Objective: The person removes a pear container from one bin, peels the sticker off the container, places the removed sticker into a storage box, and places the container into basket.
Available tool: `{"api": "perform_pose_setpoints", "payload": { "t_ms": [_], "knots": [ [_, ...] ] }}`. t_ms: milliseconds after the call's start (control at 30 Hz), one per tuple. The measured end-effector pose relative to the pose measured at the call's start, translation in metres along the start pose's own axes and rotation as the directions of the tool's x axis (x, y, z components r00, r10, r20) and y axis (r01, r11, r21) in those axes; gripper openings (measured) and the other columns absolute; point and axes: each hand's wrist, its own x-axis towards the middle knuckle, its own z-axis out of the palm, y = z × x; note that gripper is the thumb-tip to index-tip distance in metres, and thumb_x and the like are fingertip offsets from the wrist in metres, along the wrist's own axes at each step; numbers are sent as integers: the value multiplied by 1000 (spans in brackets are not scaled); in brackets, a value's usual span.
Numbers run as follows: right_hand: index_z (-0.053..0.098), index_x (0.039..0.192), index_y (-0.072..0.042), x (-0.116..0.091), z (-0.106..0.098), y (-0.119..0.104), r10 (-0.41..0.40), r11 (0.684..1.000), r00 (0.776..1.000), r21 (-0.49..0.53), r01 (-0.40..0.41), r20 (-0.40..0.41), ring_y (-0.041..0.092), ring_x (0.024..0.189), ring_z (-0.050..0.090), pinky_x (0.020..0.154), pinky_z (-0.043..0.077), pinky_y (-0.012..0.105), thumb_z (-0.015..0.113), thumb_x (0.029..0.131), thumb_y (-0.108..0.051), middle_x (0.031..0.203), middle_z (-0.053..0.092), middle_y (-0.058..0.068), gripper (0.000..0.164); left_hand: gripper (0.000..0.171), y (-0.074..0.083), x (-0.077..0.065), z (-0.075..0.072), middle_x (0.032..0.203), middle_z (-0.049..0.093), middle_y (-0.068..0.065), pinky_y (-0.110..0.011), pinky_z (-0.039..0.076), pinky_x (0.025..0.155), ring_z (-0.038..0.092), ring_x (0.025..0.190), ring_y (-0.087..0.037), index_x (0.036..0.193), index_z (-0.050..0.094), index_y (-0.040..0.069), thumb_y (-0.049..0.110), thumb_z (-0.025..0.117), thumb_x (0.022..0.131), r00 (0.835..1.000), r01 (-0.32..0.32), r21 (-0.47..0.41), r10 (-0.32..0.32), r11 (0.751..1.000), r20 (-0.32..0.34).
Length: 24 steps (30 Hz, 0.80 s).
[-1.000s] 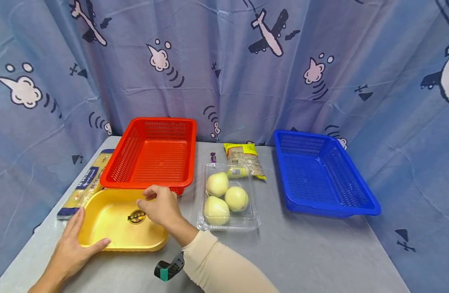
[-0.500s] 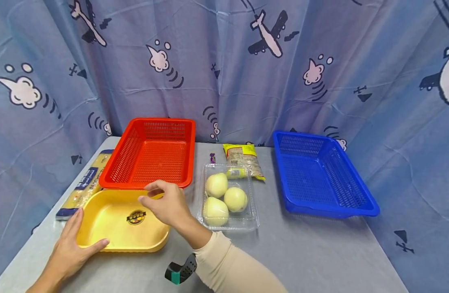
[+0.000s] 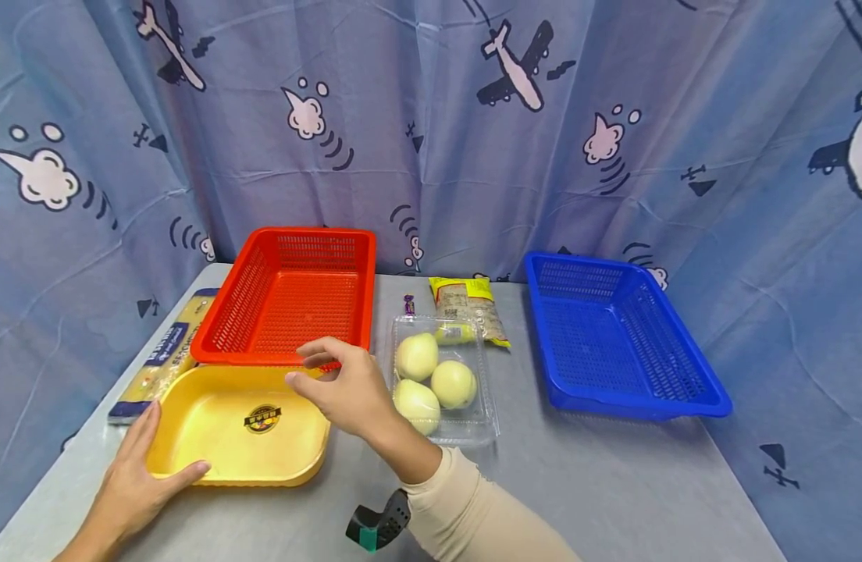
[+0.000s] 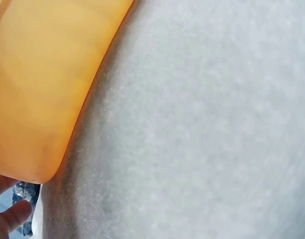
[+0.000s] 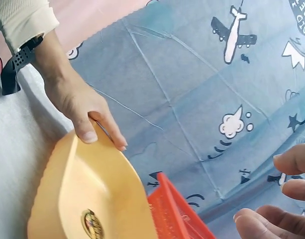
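A yellow oval plastic basin [image 3: 223, 437] stands at the front left, with a dark round sticker [image 3: 262, 419] on its inside. My left hand [image 3: 125, 480] grips its left end, thumb by the near rim and fingers along the far side. The right wrist view shows the same grip on the basin [image 5: 102, 184]; in the left wrist view the basin's side [image 4: 43, 94] fills the upper left. Over the basin's right end is my right hand [image 3: 354, 386], its fingers loosely bent with nothing between them. Its fingertips [image 5: 252, 224] appear apart in the right wrist view.
A red basket [image 3: 308, 316] stands right behind the basin, beside a yellow noodle pack [image 3: 164, 351]. To the right are a clear box [image 3: 473, 425] with pale round fruit [image 3: 417, 357], a yellow-topped bag [image 3: 473, 293], a small purple candy [image 3: 409, 303] and a blue basket [image 3: 607, 343].
My right hand has shifted right and slightly back, from over the basin's inside to its right end, now overlapping the fruit box's edge. My left hand and the basin stay in place.
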Motion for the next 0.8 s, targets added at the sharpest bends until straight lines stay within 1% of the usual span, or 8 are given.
{"api": "perform_pose_setpoints", "payload": {
  "t_ms": [133,367,433,633,800],
  "knots": [
    [71,106,-15,-3,-12,-1,-18,1000,1000,5,18,-4,11,71,64,63,53,25,77,82,-18,98,68,0,25,114,0,0,0,156,-1,-28,-76,13,95,7,134,-57,153,-4,5,44,75,81,1000,6,7,-6,1000,8],
    [71,107,-17,-9,-30,-6,-35,999,999,8,35,-29,14,71,65,65,54,28,77,81,-18,96,67,-4,27,115,1,1,1,156,0,-28,-74,12,97,7,135,-56,153,-4,4,43,76,80,1000,10,10,-10,1000,-2],
    [71,108,-18,-10,-34,-7,-37,999,999,7,37,-36,13,72,65,66,54,28,77,81,-19,96,67,-4,27,115,1,1,0,155,-1,-28,-74,12,97,7,134,-56,153,-5,4,45,76,81,1000,22,16,-22,1000,2],
    [70,110,-20,-16,-46,-12,-58,998,997,-2,58,-48,14,77,65,67,54,31,78,82,-18,99,67,-5,29,115,0,0,1,156,0,-28,-74,11,98,7,135,-56,153,-4,4,43,77,80,1000,5,6,-5,1000,-13],
    [69,112,-19,-21,-57,-14,-62,998,997,29,63,-44,15,80,66,67,56,33,77,83,-17,102,67,-1,31,115,1,0,1,155,0,-28,-74,12,98,8,134,-56,153,-4,5,43,77,80,1000,10,1,-10,1000,-15]
  ]
}}
